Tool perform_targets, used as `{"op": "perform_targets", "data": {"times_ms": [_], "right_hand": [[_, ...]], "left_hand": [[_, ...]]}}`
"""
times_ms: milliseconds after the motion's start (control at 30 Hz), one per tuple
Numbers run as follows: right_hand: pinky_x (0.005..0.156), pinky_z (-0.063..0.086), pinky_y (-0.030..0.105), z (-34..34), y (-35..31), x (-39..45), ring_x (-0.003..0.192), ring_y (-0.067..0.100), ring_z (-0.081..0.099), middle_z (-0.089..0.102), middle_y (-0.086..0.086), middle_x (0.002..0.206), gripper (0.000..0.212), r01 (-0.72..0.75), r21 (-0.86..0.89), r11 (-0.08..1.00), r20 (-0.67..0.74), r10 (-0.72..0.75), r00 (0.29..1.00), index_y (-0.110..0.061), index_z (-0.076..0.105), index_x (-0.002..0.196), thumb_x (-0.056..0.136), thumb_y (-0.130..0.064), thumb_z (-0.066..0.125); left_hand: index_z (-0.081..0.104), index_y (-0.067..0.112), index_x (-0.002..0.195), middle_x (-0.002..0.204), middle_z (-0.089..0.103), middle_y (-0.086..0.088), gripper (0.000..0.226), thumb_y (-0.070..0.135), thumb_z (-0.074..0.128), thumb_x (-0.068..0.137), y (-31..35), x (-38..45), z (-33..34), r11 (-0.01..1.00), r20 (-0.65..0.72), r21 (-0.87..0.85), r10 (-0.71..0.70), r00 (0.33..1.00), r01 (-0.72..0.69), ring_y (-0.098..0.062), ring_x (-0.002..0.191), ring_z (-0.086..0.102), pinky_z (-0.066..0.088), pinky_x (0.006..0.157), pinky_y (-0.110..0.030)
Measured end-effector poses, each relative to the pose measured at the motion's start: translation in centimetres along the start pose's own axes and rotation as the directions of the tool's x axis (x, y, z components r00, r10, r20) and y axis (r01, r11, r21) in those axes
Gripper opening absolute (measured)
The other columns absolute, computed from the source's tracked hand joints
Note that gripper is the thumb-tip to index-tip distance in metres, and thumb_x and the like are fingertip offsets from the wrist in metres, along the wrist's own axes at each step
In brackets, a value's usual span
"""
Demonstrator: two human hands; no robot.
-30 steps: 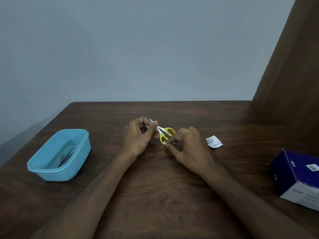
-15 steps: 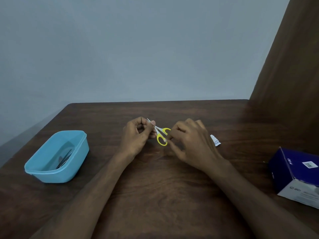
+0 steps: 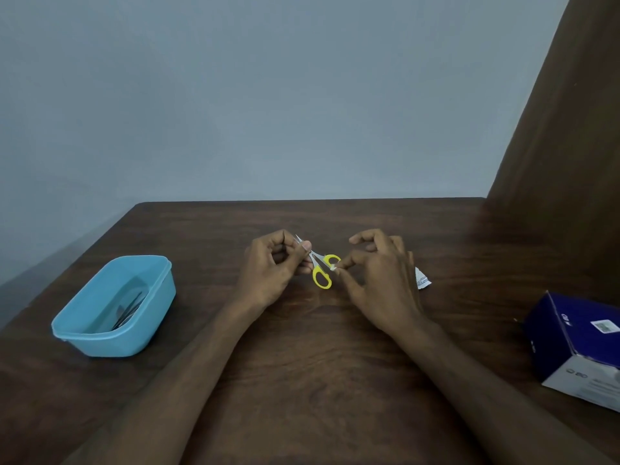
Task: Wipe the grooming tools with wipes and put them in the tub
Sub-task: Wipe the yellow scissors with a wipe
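Over the middle of the dark wooden table (image 3: pixel 302 380) the left hand (image 3: pixel 271 270) pinches the blades of a small pair of scissors (image 3: pixel 318 266) between thumb and fingertips, its other fingers curled in toward the palm. The metal tip pokes out above the thumb toward the far edge of the table, and the two yellow handle loops point toward the right hand (image 3: pixel 379 280). That hand pinches a small white wipe (image 3: pixel 333 268) between thumb and forefinger and holds it against the nearer edge of the upper yellow loop; the rest of its fingers are lifted and loosely bent. The lower loop hangs free between the two hands. Whether the scissors touch the table cannot be told; they seem to be held just above it. Just beyond the right hand, partly hidden by it, a torn white sachet (image 3: pixel 422 280) with fine print lies flat on the wood. Well apart to the left stands the light blue tub (image 3: pixel 84 333), rectangular with rounded corners, and in it lie a few slim dark metal tools (image 3: pixel 129 310), too dim to name. At the right edge of the table sits a dark blue and white box (image 3: pixel 580 344), tilted, with a small label on its top face.
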State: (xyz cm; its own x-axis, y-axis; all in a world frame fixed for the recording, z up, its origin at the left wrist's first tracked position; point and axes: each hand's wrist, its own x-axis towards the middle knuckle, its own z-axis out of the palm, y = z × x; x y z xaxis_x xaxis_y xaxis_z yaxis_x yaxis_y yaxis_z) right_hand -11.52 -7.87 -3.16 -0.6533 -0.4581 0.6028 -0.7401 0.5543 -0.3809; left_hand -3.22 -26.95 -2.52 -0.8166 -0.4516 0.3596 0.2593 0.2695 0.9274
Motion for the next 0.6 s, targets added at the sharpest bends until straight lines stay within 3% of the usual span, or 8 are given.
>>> {"op": "perform_targets", "data": {"times_ms": [67, 133, 300, 467, 533, 600], "right_hand": [[0.09, 0.047, 0.041, 0.4, -0.2, 0.0, 0.107, 0.016, 0.053, 0.06, -0.012, 0.124, 0.004, 0.008, 0.189, 0.982, -0.01, -0.006, 1.0, -0.033, 0.081, 0.087, 0.085, -0.033, 0.085], [0.092, 0.048, 0.041, 0.3, -0.2, 0.1, 0.106, 0.014, 0.054, 0.059, -0.012, 0.124, 0.005, 0.037, 0.268, 0.963, -0.008, -0.036, 0.999, -0.032, 0.082, 0.089, 0.085, -0.031, 0.086], [0.092, 0.033, 0.04, -1.5, 0.6, 0.7, 0.12, 0.023, 0.053, 0.057, -0.01, 0.136, 0.006, 0.258, -0.127, 0.958, 0.102, -0.246, 0.964, -0.04, 0.077, 0.091, 0.088, -0.046, 0.077], [0.093, 0.039, 0.048, -2.6, 0.6, 1.4, 0.115, 0.029, 0.059, 0.066, -0.002, 0.134, 0.007, 0.558, -0.174, 0.812, 0.076, -0.553, 0.829, -0.034, 0.077, 0.084, 0.087, -0.029, 0.075], [0.092, 0.04, 0.048, -2.8, 0.6, 1.5, 0.113, 0.029, 0.06, 0.067, -0.001, 0.132, 0.008, 0.593, -0.17, 0.787, 0.064, -0.592, 0.804, -0.033, 0.077, 0.084, 0.087, -0.027, 0.073], [0.094, 0.038, 0.048, -2.5, 0.8, 1.5, 0.115, 0.028, 0.058, 0.065, -0.003, 0.132, 0.008, 0.551, -0.188, 0.813, 0.069, -0.549, 0.833, -0.033, 0.077, 0.086, 0.089, -0.032, 0.07]], "left_hand": [[0.067, 0.002, 0.08, 0.074, 0.077, -0.011, 0.023, 0.013, 0.074, 0.099, 0.1, 0.0, -0.1, 1.0, 0.012, -0.01, 0.003, 1.0, -0.003, -0.021, 0.07, 0.076, 0.064, 0.068, -0.029], [0.067, 0.005, 0.079, 0.074, 0.076, -0.012, 0.023, 0.013, 0.074, 0.1, 0.1, 0.0, -0.2, 1.0, 0.018, 0.0, 0.011, 1.0, -0.011, -0.021, 0.069, 0.075, 0.064, 0.067, -0.029], [0.066, 0.01, 0.076, 0.075, 0.074, -0.019, 0.026, 0.012, 0.074, 0.1, 0.1, 0.1, -0.1, 1.0, -0.021, 0.02, 0.001, 1.0, -0.001, -0.023, 0.068, 0.075, 0.063, 0.065, -0.03], [0.067, 0.001, 0.078, 0.074, 0.073, -0.02, 0.026, 0.013, 0.073, 0.1, 0.0, 0.1, -0.3, 0.999, 0.061, 0.015, -0.046, 0.997, 0.045, -0.023, 0.064, 0.072, 0.062, 0.061, -0.027], [0.068, -0.003, 0.08, 0.074, 0.073, -0.019, 0.026, 0.012, 0.073, 0.1, 0.0, 0.0, -0.3, 0.999, 0.077, 0.005, -0.049, 0.996, 0.048, -0.022, 0.063, 0.072, 0.061, 0.061, -0.025], [0.067, -0.003, 0.08, 0.073, 0.074, -0.017, 0.025, 0.011, 0.073, 0.1, 0.2, 0.0, -0.2, 1.0, 0.066, -0.002, -0.026, 0.997, 0.026, -0.02, 0.063, 0.072, 0.061, 0.061, -0.025]]}}
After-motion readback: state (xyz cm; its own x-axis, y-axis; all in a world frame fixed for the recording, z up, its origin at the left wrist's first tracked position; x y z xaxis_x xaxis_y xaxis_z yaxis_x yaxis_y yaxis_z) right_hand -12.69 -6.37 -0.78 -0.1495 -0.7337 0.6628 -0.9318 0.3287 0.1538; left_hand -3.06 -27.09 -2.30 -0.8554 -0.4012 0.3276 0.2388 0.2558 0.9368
